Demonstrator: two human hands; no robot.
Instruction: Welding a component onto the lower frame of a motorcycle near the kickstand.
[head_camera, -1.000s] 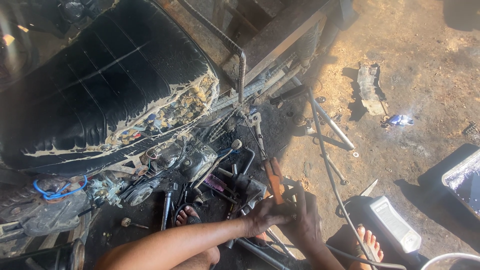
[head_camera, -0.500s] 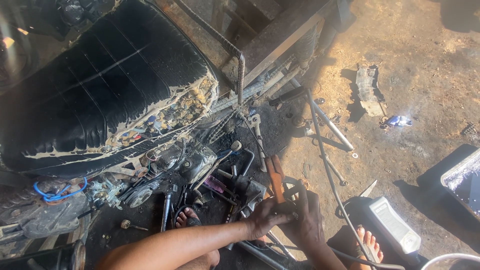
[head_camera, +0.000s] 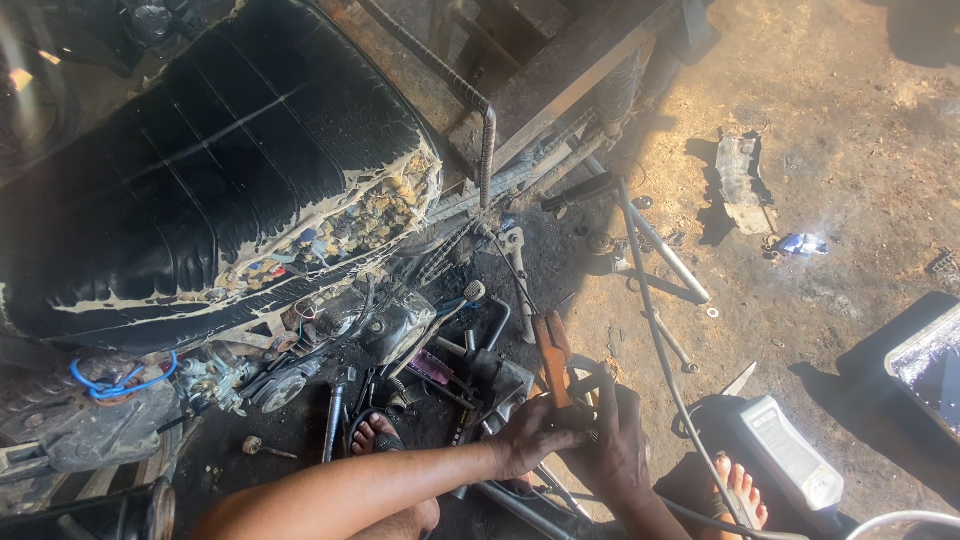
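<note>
While both hands close low beside the motorcycle, we record these points:
Grip: left hand (head_camera: 535, 435) and right hand (head_camera: 615, 445) wrapped tight, touching each other, on the lower end of an orange-handled tool (head_camera: 553, 355).
Tool position: upright, reaching into the oily engine parts (head_camera: 400, 320) below the torn black seat (head_camera: 200, 190).
Slip risk: we judge greasy metal could let the tool jump.
Foot risk: bare sandalled foot (head_camera: 375, 435) lies just beside.
Snag risk: thin rod (head_camera: 650, 300) crosses near the right wrist.
</note>
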